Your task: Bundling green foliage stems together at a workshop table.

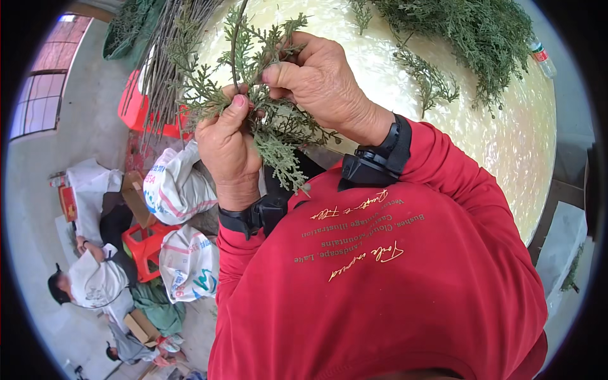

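Observation:
My left hand [229, 152] is closed around the base of a bunch of green conifer sprigs [278, 155], its thumb pressed on top. A thin dark stem [236, 47] rises from that grip and curves out past the top of the view. Just above and to the right, my right hand [332, 85] pinches part of the same foliage between thumb and fingers. The fingertips of both hands are close together, and leaves partly hide them. Sprigs fan out on both sides of the stem and hang below my left hand.
A shiny pale table [506, 142] bears a heap of conifer greenery [468, 41], a loose sprig [425, 75] and a plastic bottle [541, 58]. Thin sticks [166, 60] lie bundled at the left. White sacks [178, 183], a red stool [144, 250] and seated people [98, 278] are beyond.

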Demonstrator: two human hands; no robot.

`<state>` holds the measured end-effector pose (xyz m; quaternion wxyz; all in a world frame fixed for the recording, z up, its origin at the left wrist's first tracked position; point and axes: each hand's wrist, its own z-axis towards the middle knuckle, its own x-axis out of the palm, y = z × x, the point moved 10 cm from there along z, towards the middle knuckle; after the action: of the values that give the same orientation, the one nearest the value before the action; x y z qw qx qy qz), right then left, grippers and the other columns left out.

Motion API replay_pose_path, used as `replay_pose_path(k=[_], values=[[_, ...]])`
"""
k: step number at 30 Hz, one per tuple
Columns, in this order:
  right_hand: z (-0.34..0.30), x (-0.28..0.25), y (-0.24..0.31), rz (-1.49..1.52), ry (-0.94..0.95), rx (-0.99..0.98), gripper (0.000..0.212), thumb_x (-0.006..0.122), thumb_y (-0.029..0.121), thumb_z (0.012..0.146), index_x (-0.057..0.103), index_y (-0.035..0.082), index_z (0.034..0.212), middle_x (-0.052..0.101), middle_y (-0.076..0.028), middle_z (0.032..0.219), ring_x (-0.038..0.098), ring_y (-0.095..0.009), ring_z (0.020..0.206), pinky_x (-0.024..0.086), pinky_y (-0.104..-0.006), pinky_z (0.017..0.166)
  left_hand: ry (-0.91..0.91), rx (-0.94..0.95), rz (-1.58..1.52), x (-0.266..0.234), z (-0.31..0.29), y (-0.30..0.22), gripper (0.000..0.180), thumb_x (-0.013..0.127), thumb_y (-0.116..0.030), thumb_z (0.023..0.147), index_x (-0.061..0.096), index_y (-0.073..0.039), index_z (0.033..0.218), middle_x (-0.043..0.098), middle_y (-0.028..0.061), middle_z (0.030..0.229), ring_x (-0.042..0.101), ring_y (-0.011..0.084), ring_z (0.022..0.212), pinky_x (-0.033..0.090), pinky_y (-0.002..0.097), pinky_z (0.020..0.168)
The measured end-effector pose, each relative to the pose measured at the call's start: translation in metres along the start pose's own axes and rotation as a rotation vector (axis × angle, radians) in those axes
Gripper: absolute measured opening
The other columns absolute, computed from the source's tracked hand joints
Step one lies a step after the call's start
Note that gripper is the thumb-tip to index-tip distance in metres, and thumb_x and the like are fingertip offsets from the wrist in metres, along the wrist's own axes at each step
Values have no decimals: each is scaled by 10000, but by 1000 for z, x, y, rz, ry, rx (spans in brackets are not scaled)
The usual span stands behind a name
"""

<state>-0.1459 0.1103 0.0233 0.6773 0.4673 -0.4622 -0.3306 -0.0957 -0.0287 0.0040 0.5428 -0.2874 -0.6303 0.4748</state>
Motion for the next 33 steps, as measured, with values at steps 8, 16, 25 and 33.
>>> replay_pose_path(k=[8,16,25,33], values=[[-3,-7,0,-2,-39,-20,201,639,84,751,554,-19,900,589,-35,753,539,-81,603,462,-198,543,24,31,-63,12,-1,1,163,590,13,776,590,49,935,617,107,847,575,173,702,483,283,616],[-9,-13,1,118,-63,-13,211,648,54,731,551,-21,903,589,-41,741,538,-82,592,462,-200,539,27,26,-51,15,-5,5,161,596,28,766,591,49,926,618,105,859,575,168,710,475,271,647],[-11,-16,7,64,-56,-101,226,658,23,715,553,-17,912,590,-41,724,539,-81,587,459,-202,538,9,39,-43,20,-8,7,163,597,25,767,589,56,926,617,105,855,576,164,715,477,269,631],[-12,-20,7,40,-61,-101,216,655,24,727,558,-9,917,591,-35,719,537,-80,587,459,-202,540,21,29,-46,25,-10,12,158,600,15,768,593,61,919,622,106,842,575,164,693,474,265,622]])
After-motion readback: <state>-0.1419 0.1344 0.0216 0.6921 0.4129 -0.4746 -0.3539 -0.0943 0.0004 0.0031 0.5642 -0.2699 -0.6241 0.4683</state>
